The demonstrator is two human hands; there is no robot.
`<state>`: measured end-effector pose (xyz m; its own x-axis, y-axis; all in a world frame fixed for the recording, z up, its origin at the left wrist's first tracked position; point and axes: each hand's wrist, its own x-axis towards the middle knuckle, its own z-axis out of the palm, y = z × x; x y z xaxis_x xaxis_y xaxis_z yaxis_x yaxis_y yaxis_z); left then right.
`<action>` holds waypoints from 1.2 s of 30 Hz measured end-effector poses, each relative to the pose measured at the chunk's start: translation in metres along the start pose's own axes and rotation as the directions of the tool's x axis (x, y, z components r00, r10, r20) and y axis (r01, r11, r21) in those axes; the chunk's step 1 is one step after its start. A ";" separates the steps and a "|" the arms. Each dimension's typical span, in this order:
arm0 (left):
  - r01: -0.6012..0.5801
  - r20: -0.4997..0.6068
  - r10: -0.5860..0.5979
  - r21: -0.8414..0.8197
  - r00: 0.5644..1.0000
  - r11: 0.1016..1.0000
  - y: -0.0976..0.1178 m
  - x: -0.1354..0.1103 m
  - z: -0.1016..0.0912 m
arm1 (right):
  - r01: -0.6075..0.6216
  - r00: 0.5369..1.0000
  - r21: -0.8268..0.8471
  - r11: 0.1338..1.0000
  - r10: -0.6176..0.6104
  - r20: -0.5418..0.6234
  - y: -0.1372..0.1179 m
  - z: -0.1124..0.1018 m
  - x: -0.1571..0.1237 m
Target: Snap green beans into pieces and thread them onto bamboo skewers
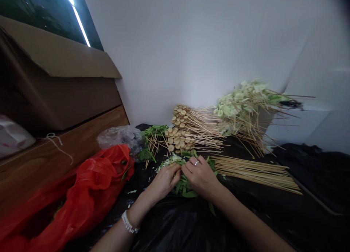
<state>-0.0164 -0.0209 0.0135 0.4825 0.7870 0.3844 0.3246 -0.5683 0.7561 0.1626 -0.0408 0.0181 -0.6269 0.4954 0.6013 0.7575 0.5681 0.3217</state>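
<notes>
My left hand [166, 178] and my right hand [199, 173] meet over a heap of green leaves [186, 188]. Both have their fingers bent and pinched together, the tips almost touching. What they pinch is hidden behind the fingers. Pale chopped bits [172, 159] lie just beyond my left hand. To the right of my right hand, a bundle of bare wooden skewers [254, 172] lies on the black plastic sheet [177, 226]. Behind the hands are stacked skewers of round, pale-brown slices [179, 135].
Skewers of pale green leaves [243, 97] are piled at the back right by the white wall [177, 55]. Green-leaf skewers [154, 135] and a clear plastic bag [120, 137] lie left of centre. A red plastic bag [90, 186] and a cardboard box [68, 95] take up the left.
</notes>
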 end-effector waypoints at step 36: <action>0.343 -0.176 -0.345 -0.047 0.922 0.938 -0.027 0.014 -0.015 | -0.304 0.527 0.951 0.046 0.840 0.128 0.026 -0.020 0.006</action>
<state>-0.0307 0.0094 0.0067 0.1893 0.9641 0.1865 0.4319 -0.2523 0.8659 0.1824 -0.0363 0.0447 0.2824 0.8225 0.4937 0.0523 0.5007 -0.8640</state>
